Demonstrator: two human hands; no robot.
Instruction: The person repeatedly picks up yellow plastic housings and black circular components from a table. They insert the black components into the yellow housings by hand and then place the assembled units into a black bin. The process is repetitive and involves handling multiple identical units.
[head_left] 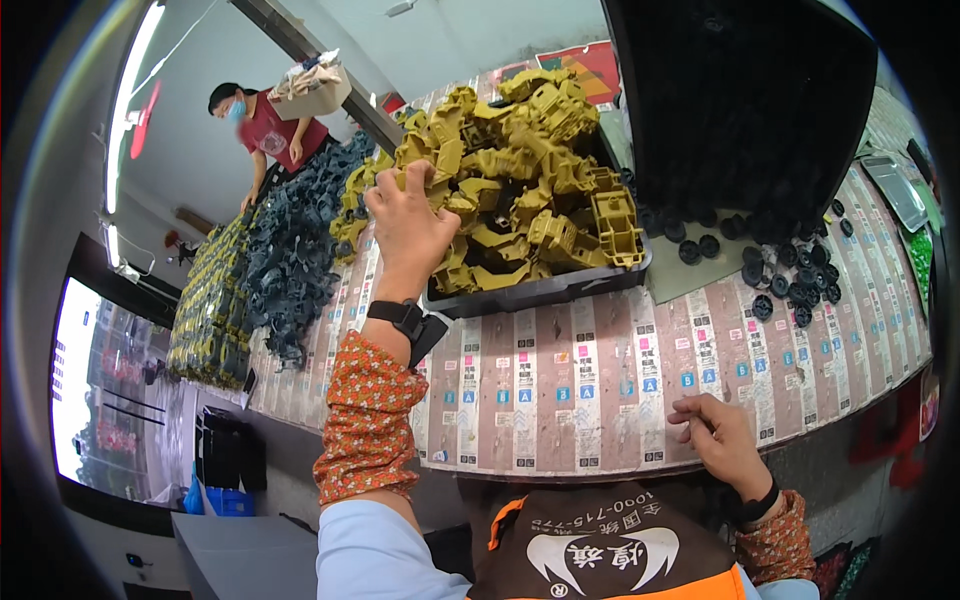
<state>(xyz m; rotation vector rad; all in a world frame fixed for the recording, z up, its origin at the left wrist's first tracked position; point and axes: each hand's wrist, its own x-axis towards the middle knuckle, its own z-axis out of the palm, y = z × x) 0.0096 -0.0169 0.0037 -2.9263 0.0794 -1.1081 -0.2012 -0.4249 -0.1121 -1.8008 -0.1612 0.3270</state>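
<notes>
My left hand (408, 222) reaches to the left side of a heap of yellow moulded plastic parts (555, 235). Its bent fingers and thumb close around a yellow plastic part (416, 176), which is partly covered by the hand and the neighbouring pieces. The heap rises well above a black tray (550, 292) on the table. Near the table's front edge, my right hand (722, 440) hovers or rests with its fingers loosely bent and apart; nothing shows in it.
Black plastic wheels (790, 275) lie scattered at the right, beneath a large black bin (735, 110). Dark blue-grey parts (295, 235) cover the left of the table (560, 400), beside rows of yellow parts (208, 300). A co-worker (280, 130) stands at the far left.
</notes>
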